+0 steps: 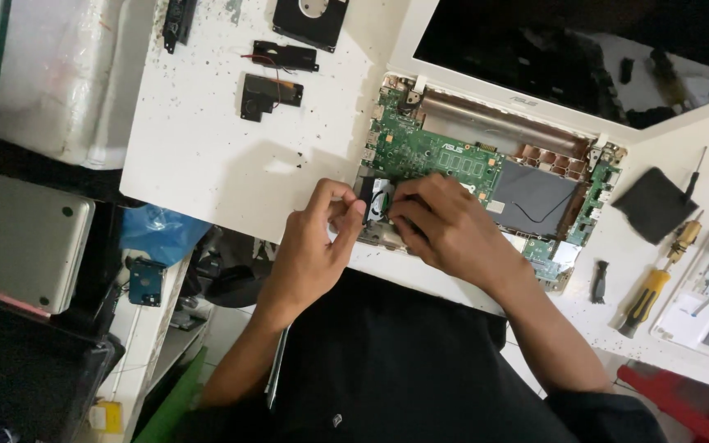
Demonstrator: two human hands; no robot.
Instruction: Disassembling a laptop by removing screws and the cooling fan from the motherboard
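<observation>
Matt green circuit board (432, 156), glossy white plastic casing (453, 98), seemingly foam black pad (654, 205).

White table (207, 148): opened laptop (486, 156), speaker modules (276, 78), yellow-handled screwdriver (658, 283), black pad (654, 205).

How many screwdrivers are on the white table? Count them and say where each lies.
2. A yellow-and-black-handled screwdriver lies at the right edge of the white table; a thin black-handled screwdriver lies above it, beside a black square pad. Others may be hidden.
</observation>
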